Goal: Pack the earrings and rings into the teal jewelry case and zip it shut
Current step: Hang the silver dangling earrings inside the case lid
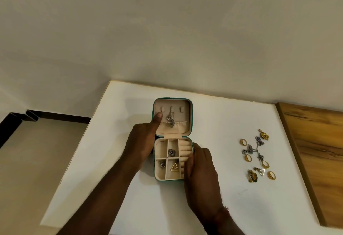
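My left hand [143, 142] reaches in from the left and grips the open lid of the teal jewelry case [183, 105], thumb pressed flat on its lining, fingers hidden behind. My right hand [201, 169] curls round the base's right wall, thumb on the ring rolls. The case lies mid-table [222, 114]; loose earrings and rings [256, 155] lie well apart to its right.

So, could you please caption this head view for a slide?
Left hand holds the lid of the open teal case, right hand at its ring rolls; loose jewelry beside.
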